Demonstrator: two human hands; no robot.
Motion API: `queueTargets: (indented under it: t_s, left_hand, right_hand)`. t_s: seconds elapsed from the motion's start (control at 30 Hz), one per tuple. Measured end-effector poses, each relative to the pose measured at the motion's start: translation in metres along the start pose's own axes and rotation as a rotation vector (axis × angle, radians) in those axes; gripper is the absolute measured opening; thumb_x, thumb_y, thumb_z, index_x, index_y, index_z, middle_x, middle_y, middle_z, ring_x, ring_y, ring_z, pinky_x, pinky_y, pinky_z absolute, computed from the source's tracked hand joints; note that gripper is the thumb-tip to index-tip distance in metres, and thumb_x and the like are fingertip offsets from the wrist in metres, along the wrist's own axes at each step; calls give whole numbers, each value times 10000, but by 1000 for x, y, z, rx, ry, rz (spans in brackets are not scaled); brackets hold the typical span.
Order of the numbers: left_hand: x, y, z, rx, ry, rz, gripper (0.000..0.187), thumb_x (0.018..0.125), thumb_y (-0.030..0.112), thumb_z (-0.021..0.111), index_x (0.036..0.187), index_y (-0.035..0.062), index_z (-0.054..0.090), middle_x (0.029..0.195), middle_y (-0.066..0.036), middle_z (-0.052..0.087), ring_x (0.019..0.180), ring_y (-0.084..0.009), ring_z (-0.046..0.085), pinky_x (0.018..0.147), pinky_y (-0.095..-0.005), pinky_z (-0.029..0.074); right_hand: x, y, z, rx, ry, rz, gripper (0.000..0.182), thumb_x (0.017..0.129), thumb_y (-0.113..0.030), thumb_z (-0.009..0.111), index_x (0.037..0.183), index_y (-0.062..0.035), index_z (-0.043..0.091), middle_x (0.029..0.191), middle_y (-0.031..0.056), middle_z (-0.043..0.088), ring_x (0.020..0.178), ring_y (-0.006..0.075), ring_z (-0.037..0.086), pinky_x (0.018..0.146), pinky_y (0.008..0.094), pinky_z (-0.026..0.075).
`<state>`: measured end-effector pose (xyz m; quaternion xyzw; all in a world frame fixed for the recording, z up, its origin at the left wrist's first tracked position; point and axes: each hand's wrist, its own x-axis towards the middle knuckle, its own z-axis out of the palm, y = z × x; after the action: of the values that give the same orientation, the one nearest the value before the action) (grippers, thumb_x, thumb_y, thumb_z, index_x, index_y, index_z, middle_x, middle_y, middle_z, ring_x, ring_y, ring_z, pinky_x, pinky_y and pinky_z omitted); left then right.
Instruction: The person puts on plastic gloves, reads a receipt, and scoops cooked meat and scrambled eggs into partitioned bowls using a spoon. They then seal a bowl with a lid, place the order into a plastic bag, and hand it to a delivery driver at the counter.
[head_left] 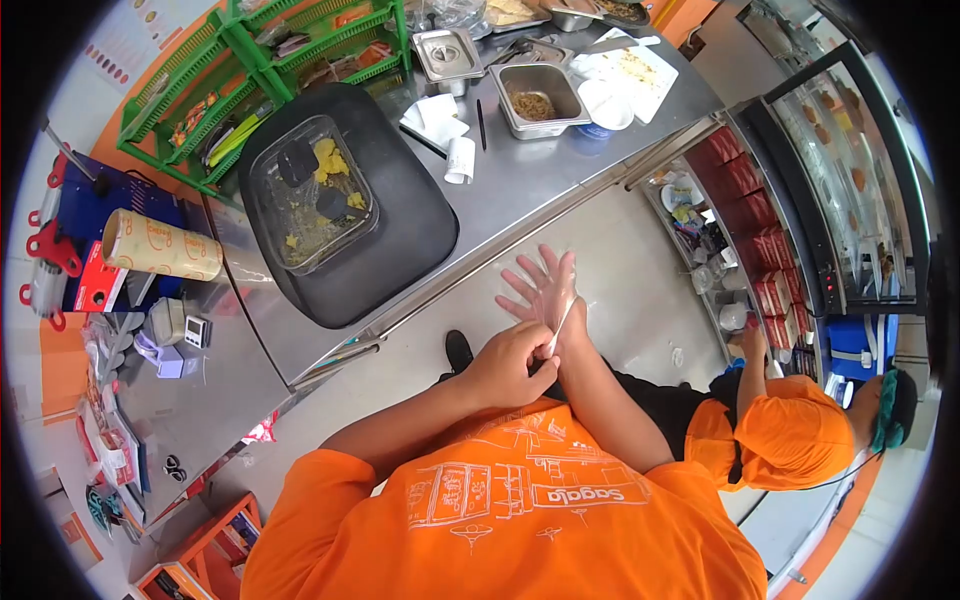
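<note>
My right hand [545, 290] is raised in front of my chest with its fingers spread, wearing a thin clear plastic glove [568, 282]. Pinched at the wrist of that hand, the glove's edge is between the thumb and fingers of my left hand [515, 358], which looks bare. Both hands are over the floor gap beside the steel counter [600, 165]. Ahead and to the left, a clear container [312, 195] with yellow food scraps and dark pieces rests on a large black rounded object [415, 225].
Green baskets [225, 85] stand at the back left, near a roll of printed wrap [160, 245]. A steel pan [540, 100] of brown food, white paper [436, 122] and a white cutting board [640, 75] lie farther along. At right, a person in orange [800, 435] reaches toward shelves below a glass display case [850, 180].
</note>
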<state>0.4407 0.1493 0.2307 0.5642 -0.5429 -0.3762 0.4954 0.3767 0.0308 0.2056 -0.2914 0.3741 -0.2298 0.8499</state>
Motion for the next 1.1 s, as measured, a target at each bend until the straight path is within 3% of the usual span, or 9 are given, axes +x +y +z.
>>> queueTargets:
  t_s: [0.13, 0.33, 0.47, 0.53, 0.6, 0.67, 0.87, 0.97, 1.1]
  left_hand:
    - [23, -7, -19, 129, 123, 114, 189, 750, 52, 697, 764, 55, 509, 753, -87, 560, 612, -264, 535, 569, -351, 439]
    - [73, -57, -34, 576, 571, 106, 205, 689, 1, 703, 731, 62, 511, 740, -114, 538, 674, -345, 542, 598, -449, 444]
    - [104, -43, -19, 73, 485, -168, 195, 779, -58, 631, 845, 61, 492, 770, -78, 510, 717, -190, 545, 621, -311, 449]
    - [118, -63, -38, -337, 315, -278, 236, 848, 41, 696, 968, 69, 495, 901, 2, 525, 765, -96, 517, 673, -247, 461]
    - [139, -79, -43, -200, 617, -350, 288, 889, 145, 709, 1066, 51, 502, 995, -24, 546, 807, -101, 524, 700, -244, 470]
    - [166, -106, -47, -253, 1072, -749, 418, 906, 255, 711, 1164, 22, 478, 1059, -88, 556, 973, -172, 569, 790, -302, 488]
    - [250, -157, -57, -143, 1748, -822, 393, 956, 227, 655, 1202, 27, 424, 1030, -66, 583, 871, -117, 565, 739, -246, 469]
    - [246, -125, -56, -433, 1575, -342, 277, 968, 130, 630, 1162, 30, 459, 1032, -65, 606, 874, -113, 578, 749, -245, 467]
    - [236, -34, -56, -466, 1168, -232, 193, 965, 52, 619, 1137, 25, 535, 1019, -39, 615, 899, -76, 567, 774, -248, 473]
  right_hand:
    - [32, -18, 15, 269, -168, 180, 935, 936, -692, 399, 1577, -107, 53, 1610, 187, 147, 1414, 373, 324, 1096, 607, 335]
    - [89, -49, 37, 359, 8, -75, 851, 982, -629, 350, 1572, -82, 72, 1587, 185, 195, 1423, 370, 296, 1140, 556, 286]
    - [127, -86, 55, 173, -206, -87, 822, 966, -642, 385, 1536, -71, 228, 1509, 183, 324, 1351, 340, 399, 1092, 532, 361]
    - [149, -105, 55, 30, -241, -359, 791, 966, -619, 408, 1523, -75, 272, 1496, 159, 361, 1318, 328, 439, 1078, 508, 375]
    - [176, -136, 51, -93, -291, -652, 776, 964, -607, 422, 1518, -81, 291, 1491, 143, 378, 1314, 326, 446, 1071, 490, 379]
    - [188, -165, 40, -105, -405, -577, 743, 961, -597, 439, 1490, -83, 350, 1479, 134, 408, 1281, 299, 478, 1046, 470, 400]
    - [215, -191, -12, -325, -569, -347, 650, 982, -523, 488, 1447, -76, 406, 1452, 141, 449, 1146, 255, 572, 988, 420, 454]
    - [213, -194, -23, -431, -571, -307, 601, 973, -312, 611, 1457, -45, 376, 1427, 124, 454, 1156, 214, 557, 998, 370, 447]
    - [207, -211, -7, -686, -571, -405, 601, 920, -169, 701, 1436, -55, 416, 1409, 117, 461, 1140, 197, 546, 971, 368, 465]
